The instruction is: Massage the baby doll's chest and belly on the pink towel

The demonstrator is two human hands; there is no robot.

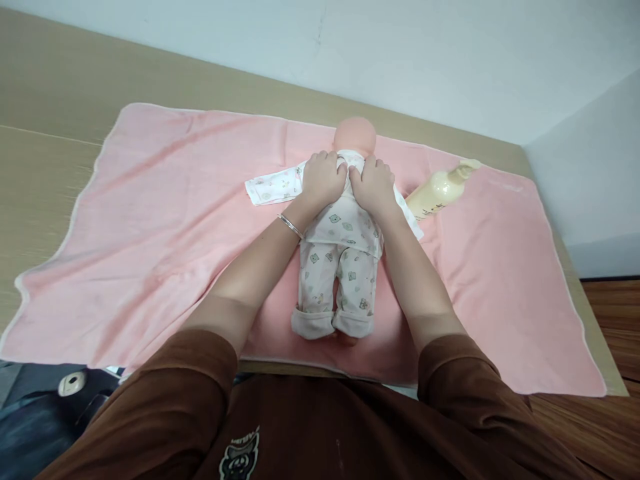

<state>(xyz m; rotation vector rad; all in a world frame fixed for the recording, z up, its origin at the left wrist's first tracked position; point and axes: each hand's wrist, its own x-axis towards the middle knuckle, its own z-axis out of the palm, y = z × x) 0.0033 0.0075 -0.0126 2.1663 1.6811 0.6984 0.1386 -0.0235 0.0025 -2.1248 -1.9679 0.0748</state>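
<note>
A baby doll (340, 267) in white printed pyjamas lies on a pink towel (175, 220), its bald head (355, 135) pointing away from me. My left hand (323, 179) and my right hand (373, 183) rest side by side on the doll's upper body, just below the head. Both hands have their fingers curled and pressed into the white shirt fabric near the collar. The doll's sleeve (273, 187) sticks out flat to the left. A thin bangle (290, 225) circles my left wrist.
A cream-coloured pump bottle (440, 192) lies on its side on the towel, right of the doll. The towel covers a tan table (45, 167) set against a pale wall. Wooden floor (615, 333) shows at the right; a dark bag (45, 407) sits at lower left.
</note>
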